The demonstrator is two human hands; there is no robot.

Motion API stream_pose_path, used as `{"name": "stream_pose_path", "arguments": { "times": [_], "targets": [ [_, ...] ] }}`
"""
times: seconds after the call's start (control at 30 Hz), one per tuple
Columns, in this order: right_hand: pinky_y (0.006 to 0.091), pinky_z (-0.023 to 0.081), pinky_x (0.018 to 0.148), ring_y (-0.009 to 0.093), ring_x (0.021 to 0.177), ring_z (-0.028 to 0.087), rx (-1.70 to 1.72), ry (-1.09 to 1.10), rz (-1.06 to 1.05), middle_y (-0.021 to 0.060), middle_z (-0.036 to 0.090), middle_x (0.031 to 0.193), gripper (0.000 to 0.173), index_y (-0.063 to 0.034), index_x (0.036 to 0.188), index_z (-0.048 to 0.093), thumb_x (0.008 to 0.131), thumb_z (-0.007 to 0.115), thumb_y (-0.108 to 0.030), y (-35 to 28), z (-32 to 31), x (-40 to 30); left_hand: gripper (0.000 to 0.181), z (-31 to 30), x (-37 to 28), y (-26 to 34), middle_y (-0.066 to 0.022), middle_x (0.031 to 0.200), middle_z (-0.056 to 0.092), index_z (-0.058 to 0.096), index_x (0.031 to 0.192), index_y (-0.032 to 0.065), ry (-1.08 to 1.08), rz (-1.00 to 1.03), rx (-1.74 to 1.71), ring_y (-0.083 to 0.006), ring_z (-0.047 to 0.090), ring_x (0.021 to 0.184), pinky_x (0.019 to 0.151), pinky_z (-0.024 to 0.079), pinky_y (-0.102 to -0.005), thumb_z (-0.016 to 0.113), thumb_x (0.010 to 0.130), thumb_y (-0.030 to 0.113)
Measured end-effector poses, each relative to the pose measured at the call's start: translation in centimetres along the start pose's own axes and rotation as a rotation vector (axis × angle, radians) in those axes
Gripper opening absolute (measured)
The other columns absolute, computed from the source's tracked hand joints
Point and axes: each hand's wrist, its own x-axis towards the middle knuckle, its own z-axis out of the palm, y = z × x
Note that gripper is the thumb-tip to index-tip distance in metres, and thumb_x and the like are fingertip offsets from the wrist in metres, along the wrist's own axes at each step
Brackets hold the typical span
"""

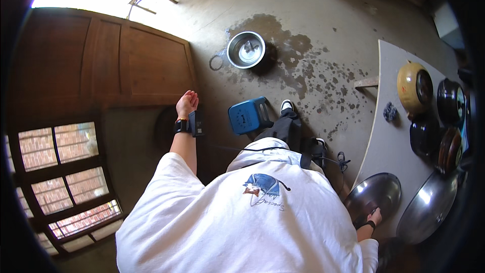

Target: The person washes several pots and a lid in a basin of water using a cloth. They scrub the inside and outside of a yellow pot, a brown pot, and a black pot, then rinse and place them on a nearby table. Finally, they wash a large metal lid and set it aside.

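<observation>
My left hand (187, 103) is raised at the left, empty, its fingers loosely bent, with a dark band and a small black device at the wrist. At the lower right, my right hand (375, 216) grips a round metal lid (383, 187) near its middle; the fingers partly hide the grip point. That lid lies over the near end of a pale table (382, 136). Beside it is a larger metal lid (428, 208) with a small knob. A dark scouring pad (390, 112) rests farther up the table.
A yellow-brown pot (408, 87) and several dark glossy pots (424, 136) stand along the table. On the floor are a blue plastic stool (248, 116) and a metal basin (246, 58) beside wet patches. A wooden cabinet (159, 62) stands at the left. A black cable (343, 162) hangs near my feet.
</observation>
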Motion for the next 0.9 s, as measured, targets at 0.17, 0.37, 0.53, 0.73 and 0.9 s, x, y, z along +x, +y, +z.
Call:
{"name": "stream_pose_path", "arguments": {
  "times": [0.17, 0.37, 0.53, 0.73, 0.9],
  "targets": [
    [0.0234, 0.050, 0.046, 0.017, 0.058, 0.058, -0.082, -0.007, 0.049, 0.0109, 0.060, 0.079, 0.041, 0.0008, 0.087, 0.060, 0.079, 0.064, -0.040, -0.3, 0.9, 3.2, 0.024, -6.9, 0.6, -0.7, -0.0017, 0.094, 0.062, 0.059, 0.095, 0.0113, 0.183, -0.043, -0.003, -0.0190, 0.060, 0.089, 0.083, 0.047, -0.0361, 0.046, 0.078, 0.000],
    [0.0291, 0.052, 0.056, 0.022, 0.065, 0.063, -0.251, 0.221, -0.176, 0.0133, 0.064, 0.083, 0.044, 0.0025, 0.087, 0.063, 0.079, 0.062, -0.040, -2.0, -3.6, -2.3, 0.025, -8.5, 2.4, -2.8, 0.0002, 0.090, 0.063, 0.059, 0.096, 0.0118, 0.209, -0.121, -0.044, -0.0167, 0.062, 0.083, 0.077, 0.048, -0.0342, 0.044, 0.079, -0.001],
    [0.0354, 0.050, 0.074, 0.029, 0.078, 0.064, -0.353, 0.515, -0.617, 0.0185, 0.064, 0.093, 0.059, 0.0015, 0.110, 0.057, 0.078, 0.056, -0.048, -10.1, -10.2, -14.7, 0.025, -5.4, 5.9, -4.6, 0.0005, 0.088, 0.063, 0.060, 0.096, 0.0125, 0.133, -0.215, -0.089, -0.0165, 0.063, 0.082, 0.078, 0.049, -0.0345, 0.046, 0.080, 0.000],
    [0.0238, 0.052, 0.058, 0.016, 0.069, 0.060, 0.366, 0.038, -1.032, 0.0121, 0.061, 0.097, 0.048, 0.0013, 0.114, 0.051, 0.078, 0.069, -0.025, -26.8, -6.1, -31.6, 0.019, 4.8, 12.2, -2.5, -0.0037, 0.091, 0.063, 0.059, 0.097, 0.0082, -0.294, -0.239, -0.196, -0.0191, 0.061, 0.086, 0.079, 0.049, -0.0330, 0.049, 0.081, 0.005],
    [0.0206, 0.047, 0.050, 0.010, 0.058, 0.060, 0.262, -0.232, -1.383, 0.0060, 0.063, 0.078, 0.032, -0.0005, 0.104, 0.056, 0.079, 0.067, -0.018, -38.9, 6.6, -48.2, 0.022, 14.8, 11.3, 3.9, -0.0085, 0.098, 0.063, 0.058, 0.106, 0.0054, -0.670, -0.050, -0.108, -0.0187, 0.060, 0.090, 0.081, 0.048, -0.0305, 0.050, 0.088, 0.014]
  ]
}}
